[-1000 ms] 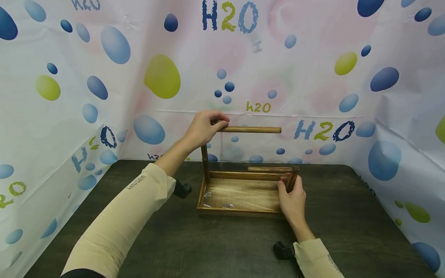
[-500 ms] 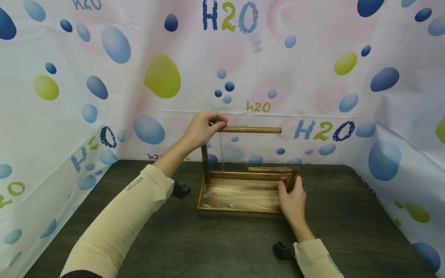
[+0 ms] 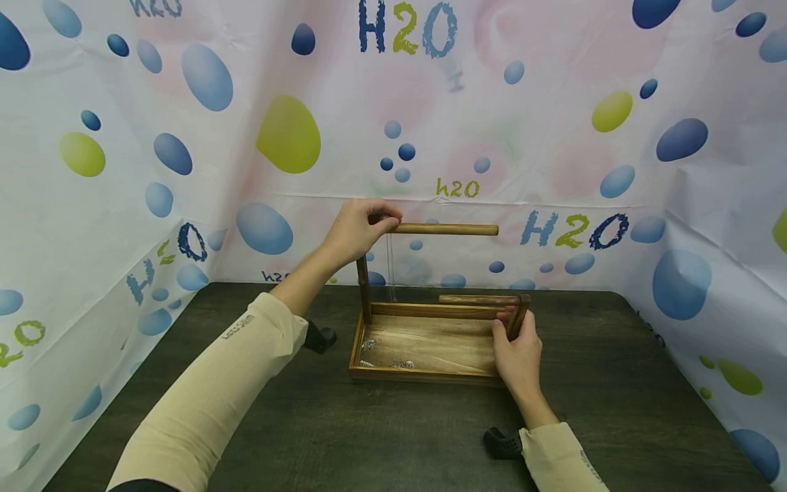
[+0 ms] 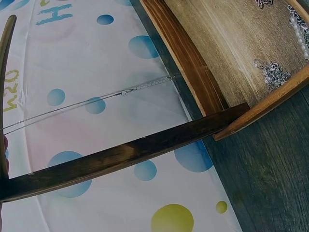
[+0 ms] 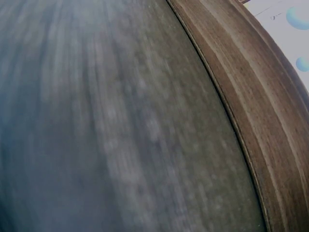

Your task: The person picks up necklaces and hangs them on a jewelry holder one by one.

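Wooden jewelry stand (image 3: 443,338) on a dark wood-grain table (image 3: 369,437), a person's hands at both ends. Left hand (image 3: 359,227) up at the left end of the upper rod (image 3: 449,229), thumb and fingers pinching the top of a thin chain necklace (image 4: 123,92); whether they grip the rod too, I cannot tell. Right hand (image 3: 519,352) low, fingers curled round the right post (image 3: 519,320), thumb in front; lower rod (image 3: 479,300) extends leftward from that post. Head view gives the necklace only as two faint strands; left wrist view adds its clasp and linked extender, dangling by the back wall of the tray (image 3: 424,375), plus a tangle of silver chain (image 4: 275,75) and a strand of pale beads (image 4: 303,41) inside, mere glints from the head. Right wrist view: blurred tabletop and wood-grained tray wall close up, no fingers, so that grip reads from the head view alone. Writing: backdrop (image 3: 541,137) carries "H2O" in blues and green, large at top centre, again at right, with smaller "h2O" in green. Left sleeve (image 3: 203,389) seems to say "Let's Slim", soft; print on the right sleeve (image 3: 562,454) is illegible.
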Motion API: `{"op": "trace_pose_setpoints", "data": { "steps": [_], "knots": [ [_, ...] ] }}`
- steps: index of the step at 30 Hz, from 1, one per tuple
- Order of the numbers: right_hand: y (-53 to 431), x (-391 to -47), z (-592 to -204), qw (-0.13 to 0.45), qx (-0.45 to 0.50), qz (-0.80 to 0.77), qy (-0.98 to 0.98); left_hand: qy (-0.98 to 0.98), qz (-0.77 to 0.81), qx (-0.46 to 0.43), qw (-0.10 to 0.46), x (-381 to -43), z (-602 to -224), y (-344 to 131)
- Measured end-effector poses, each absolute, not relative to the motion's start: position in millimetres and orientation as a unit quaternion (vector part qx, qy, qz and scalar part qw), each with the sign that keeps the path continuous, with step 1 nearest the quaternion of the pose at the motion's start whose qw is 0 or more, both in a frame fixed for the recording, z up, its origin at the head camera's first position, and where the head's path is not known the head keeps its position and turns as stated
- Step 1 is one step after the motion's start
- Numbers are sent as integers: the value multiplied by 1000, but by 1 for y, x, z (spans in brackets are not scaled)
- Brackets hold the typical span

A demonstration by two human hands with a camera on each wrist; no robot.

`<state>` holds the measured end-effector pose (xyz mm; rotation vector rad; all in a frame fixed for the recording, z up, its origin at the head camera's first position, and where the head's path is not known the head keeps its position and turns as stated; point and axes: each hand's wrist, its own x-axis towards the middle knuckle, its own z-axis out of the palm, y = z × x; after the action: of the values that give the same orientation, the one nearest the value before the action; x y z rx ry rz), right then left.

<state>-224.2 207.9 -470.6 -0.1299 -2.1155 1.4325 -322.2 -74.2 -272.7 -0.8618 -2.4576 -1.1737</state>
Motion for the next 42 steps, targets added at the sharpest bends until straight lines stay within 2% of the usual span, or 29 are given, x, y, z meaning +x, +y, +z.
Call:
{"op": "trace_pose_setpoints", "data": {
  "steps": [10,19,36,42],
  "knots": [
    [208,-224,-471,291,-44,533,-793,-847,-396,-315,160,-322,-276,-75],
    [208,-223,-469,291,-41,534,-793,-833,-416,-335,143,-321,-276,-76],
    [208,-223,-470,288,-42,543,-788,-834,-412,-334,151,-319,-277,-75],
    [208,-223,-470,288,-44,541,-789,-824,-412,-349,173,-315,-281,-74]
  ]
}}
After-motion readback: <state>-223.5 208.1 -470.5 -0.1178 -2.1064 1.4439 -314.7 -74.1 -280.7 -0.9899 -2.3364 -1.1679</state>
